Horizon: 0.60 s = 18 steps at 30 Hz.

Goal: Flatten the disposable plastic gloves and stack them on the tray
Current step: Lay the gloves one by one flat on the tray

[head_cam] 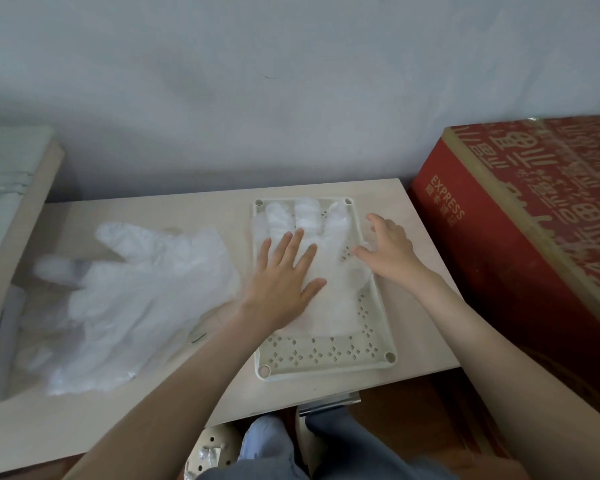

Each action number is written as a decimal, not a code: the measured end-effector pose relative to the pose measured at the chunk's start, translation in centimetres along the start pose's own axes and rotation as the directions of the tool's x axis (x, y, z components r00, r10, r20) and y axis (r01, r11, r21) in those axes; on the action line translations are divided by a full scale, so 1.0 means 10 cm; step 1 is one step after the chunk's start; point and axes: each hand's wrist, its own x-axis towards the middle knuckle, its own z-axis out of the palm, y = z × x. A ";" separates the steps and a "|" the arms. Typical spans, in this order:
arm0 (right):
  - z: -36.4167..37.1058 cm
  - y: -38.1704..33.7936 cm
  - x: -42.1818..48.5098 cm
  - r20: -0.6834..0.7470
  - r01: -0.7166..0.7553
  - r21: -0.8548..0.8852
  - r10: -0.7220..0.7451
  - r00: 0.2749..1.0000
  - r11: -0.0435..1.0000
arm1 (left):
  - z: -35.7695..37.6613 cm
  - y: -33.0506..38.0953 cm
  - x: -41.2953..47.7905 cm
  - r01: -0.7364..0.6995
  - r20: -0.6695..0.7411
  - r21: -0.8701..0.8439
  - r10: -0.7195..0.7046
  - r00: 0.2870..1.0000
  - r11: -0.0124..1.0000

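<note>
A cream perforated tray [326, 356] lies on the pale table, right of centre. A clear plastic glove [336, 289] is spread flat on it, fingers pointing to the wall. My left hand [284, 271] presses flat on the glove's palm with fingers spread. My right hand [388, 249] rests at the glove's right edge, over the tray's rim, fingers loosely bent and touching the plastic. A heap of crumpled clear gloves [132, 299] lies on the table to the left of the tray.
A large red cardboard box [534, 220] stands close against the table's right side. A wooden board with pale green cloth [11, 188] borders the left. The wall runs behind the table [153, 410]. My knees are under the front edge.
</note>
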 end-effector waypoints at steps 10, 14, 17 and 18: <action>0.07 -0.86 -0.35 0.009 0.430 0.160 -0.437 0.899 0.888 | -0.10 -0.84 -0.67 0.605 -0.108 -0.242 -0.641 0.760 0.758; 0.17 -1.25 -0.46 0.114 0.492 0.226 -0.524 0.844 0.841 | -0.03 -1.05 -0.80 0.667 -0.011 -0.360 -0.718 0.696 0.652; 0.21 -1.38 -0.49 0.162 0.467 0.276 -0.519 0.839 0.840 | 0.04 -1.13 -0.85 0.627 -0.027 -0.336 -0.673 0.739 0.703; 0.21 -1.41 -0.50 0.187 0.451 0.287 -0.512 0.839 0.845 | 0.06 -1.15 -0.86 0.609 -0.039 -0.338 -0.658 0.752 0.717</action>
